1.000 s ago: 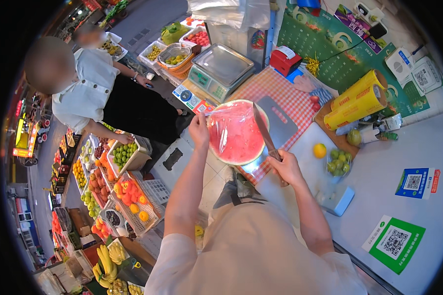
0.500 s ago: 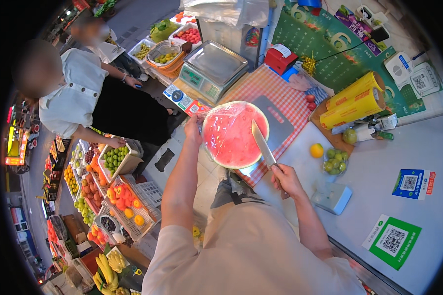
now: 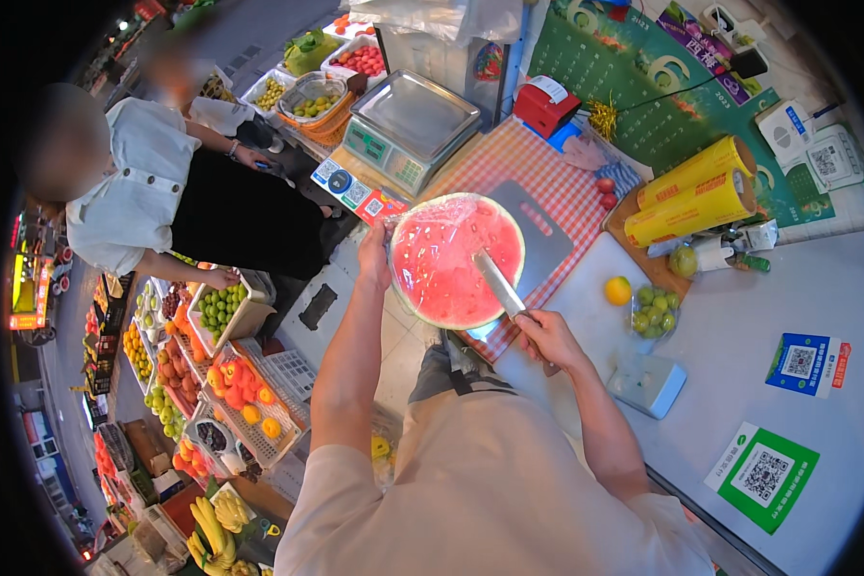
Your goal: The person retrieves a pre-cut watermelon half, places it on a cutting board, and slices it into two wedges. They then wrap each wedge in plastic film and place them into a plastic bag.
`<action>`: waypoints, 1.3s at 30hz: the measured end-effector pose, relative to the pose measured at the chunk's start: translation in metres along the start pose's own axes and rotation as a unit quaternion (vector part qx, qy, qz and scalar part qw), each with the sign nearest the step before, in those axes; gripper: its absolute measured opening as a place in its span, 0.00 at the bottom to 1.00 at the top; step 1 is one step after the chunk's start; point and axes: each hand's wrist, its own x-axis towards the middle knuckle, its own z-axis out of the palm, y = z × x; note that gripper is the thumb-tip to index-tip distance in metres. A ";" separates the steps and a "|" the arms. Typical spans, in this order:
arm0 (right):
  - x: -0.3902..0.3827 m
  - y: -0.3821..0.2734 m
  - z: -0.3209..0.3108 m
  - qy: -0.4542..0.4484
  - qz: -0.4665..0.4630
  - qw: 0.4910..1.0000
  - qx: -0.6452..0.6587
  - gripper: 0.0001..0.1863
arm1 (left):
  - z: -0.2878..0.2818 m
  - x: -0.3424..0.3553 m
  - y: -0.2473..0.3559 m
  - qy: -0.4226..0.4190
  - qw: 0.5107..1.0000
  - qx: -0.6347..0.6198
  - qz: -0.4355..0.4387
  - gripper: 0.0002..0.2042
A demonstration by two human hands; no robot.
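Note:
Half a watermelon (image 3: 437, 274) faces up with its red flesh, clear cling film stretched over at least its left part. My left hand (image 3: 374, 257) is closed on its left rim, where the film gathers. In my right hand (image 3: 553, 339) is a knife (image 3: 501, 288) with a broad steel blade. The blade lies across the right side of the cut face, its tip near the middle; whether it cuts in or only touches, I cannot tell. Behind the melon's right edge shows a grey cutting board (image 3: 540, 228) on a red checked cloth (image 3: 586, 197).
A scale (image 3: 408, 130) stands beyond the melon. To the right are yellow film boxes (image 3: 691, 197), an orange (image 3: 616, 290), bagged green fruit (image 3: 655, 312) and a pale blue device (image 3: 648, 384). At left, a person (image 3: 130, 192) reaches toward crates of fruit (image 3: 223, 312).
The knife and my right hand have shifted slightly left, and the blade tip has come nearer the melon's centre. My left hand keeps its hold on the rim.

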 end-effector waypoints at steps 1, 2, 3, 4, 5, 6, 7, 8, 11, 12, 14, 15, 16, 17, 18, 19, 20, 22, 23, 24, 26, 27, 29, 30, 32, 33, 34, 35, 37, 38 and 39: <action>0.001 0.000 0.000 -0.004 -0.001 1.000 0.003 0.16 | -0.001 0.001 -0.001 0.008 1.000 0.011 0.000 0.14; 0.001 0.000 0.001 -0.008 -0.003 1.000 0.007 0.16 | 0.007 -0.005 0.003 0.015 1.000 0.022 0.001 0.14; 0.000 0.001 -0.001 -0.009 -0.002 1.000 -0.002 0.16 | 0.012 -0.009 0.005 0.023 0.999 0.033 0.001 0.14; -0.003 0.002 -0.003 -0.010 -0.001 1.000 -0.011 0.17 | 0.011 -0.007 0.002 0.025 0.999 0.032 -0.004 0.14; -0.003 0.002 -0.004 -0.013 -0.002 1.000 -0.020 0.17 | 0.010 -0.006 0.002 0.027 0.999 0.032 -0.006 0.14; -0.002 0.002 -0.002 -0.013 -0.010 1.000 -0.020 0.17 | 0.009 -0.006 0.001 0.029 0.999 0.031 -0.008 0.14; 0.000 0.001 0.000 -0.012 -0.017 1.000 -0.020 0.17 | 0.007 -0.005 0.001 0.025 0.999 0.028 0.003 0.14; 0.002 0.002 0.002 -0.009 -0.022 1.000 -0.018 0.17 | 0.009 -0.006 0.001 0.020 0.999 0.025 0.011 0.14; 0.010 0.002 0.006 -0.003 -0.001 1.000 -0.014 0.17 | 0.011 -0.009 0.000 0.028 0.999 0.031 0.022 0.14; 0.012 0.002 0.008 -0.004 -0.004 1.000 -0.007 0.17 | 0.011 -0.009 0.000 0.034 0.999 0.035 0.023 0.14; 0.016 0.004 0.010 -0.009 -0.010 1.000 0.006 0.18 | 0.011 -0.008 0.000 0.033 0.999 0.024 0.021 0.14; 0.017 0.006 0.010 -0.015 -0.008 1.000 0.023 0.18 | 0.011 -0.009 0.001 0.033 0.999 0.018 0.020 0.14; 0.017 0.009 0.009 -0.021 -0.005 0.999 0.039 0.19 | 0.009 -0.007 -0.001 0.036 0.999 0.024 0.024 0.14; 0.018 0.011 0.007 -0.029 -0.004 0.998 0.054 0.19 | 0.007 -0.006 -0.002 0.040 0.998 0.028 0.028 0.14; 0.018 0.013 0.005 -0.038 -0.002 0.996 0.074 0.19 | 0.004 -0.005 -0.003 0.043 0.998 0.033 0.032 0.14; 0.019 0.014 0.004 -0.049 -0.001 0.994 0.094 0.19 | 0.002 -0.003 -0.004 0.046 0.998 0.029 0.037 0.14; 0.019 0.015 0.002 -0.058 0.002 0.992 0.114 0.19 | 0.004 -0.003 -0.006 0.049 0.998 0.026 0.040 0.14; 0.018 0.016 0.000 -0.075 0.010 0.987 0.139 0.18 | 0.007 -0.004 -0.008 0.055 0.997 0.023 0.045 0.14; 0.018 0.015 -0.001 -0.083 0.013 0.985 0.152 0.18 | 0.006 -0.002 -0.010 0.058 0.997 0.023 0.048 0.14; 0.019 0.016 -0.002 -0.090 0.009 0.985 0.148 0.17 | 0.004 0.000 -0.011 0.062 0.996 0.023 0.052 0.14; 0.021 0.019 -0.002 -0.105 0.002 0.984 0.141 0.17 | -0.003 0.004 -0.012 0.061 0.996 0.024 0.053 0.13; 0.021 0.019 -0.002 -0.105 0.010 0.984 0.145 0.17 | -0.008 0.006 -0.013 0.061 0.996 0.023 0.055 0.13; 0.021 0.018 -0.001 -0.107 0.023 0.982 0.152 0.17 | -0.012 0.007 -0.019 0.060 0.996 0.037 0.056 0.13; 0.019 0.020 -0.001 -0.101 0.023 0.982 0.156 0.17 | -0.014 0.008 -0.019 0.062 0.995 0.047 0.061 0.13; 0.019 0.024 -0.003 -0.093 0.007 0.981 0.169 0.17 | 0.009 -0.002 -0.015 0.054 0.996 0.027 0.070 0.13; 0.018 0.022 0.001 -0.101 0.008 0.980 0.173 0.17 | 0.003 -0.002 -0.015 0.060 0.992 0.049 0.097 0.13; 0.016 0.021 -0.001 -0.098 0.011 0.979 0.177 0.18 | 0.012 -0.006 -0.012 0.067 0.993 0.053 0.081 0.12; 0.016 0.017 0.001 -0.100 0.012 0.979 0.177 0.18 | 0.000 0.000 -0.014 0.066 0.994 0.043 0.075 0.12; 0.018 0.016 0.005 -0.109 0.015 0.978 0.179 0.18 | -0.012 0.007 -0.018 0.076 0.991 0.056 0.096 0.12; 0.017 0.018 0.003 -0.106 0.018 0.977 0.182 0.18 | -0.010 0.007 -0.019 0.077 0.992 0.050 0.092 0.12; 0.017 0.019 0.003 -0.108 0.016 0.978 0.179 0.18 | -0.008 0.007 -0.019 0.077 0.992 0.045 0.088 0.12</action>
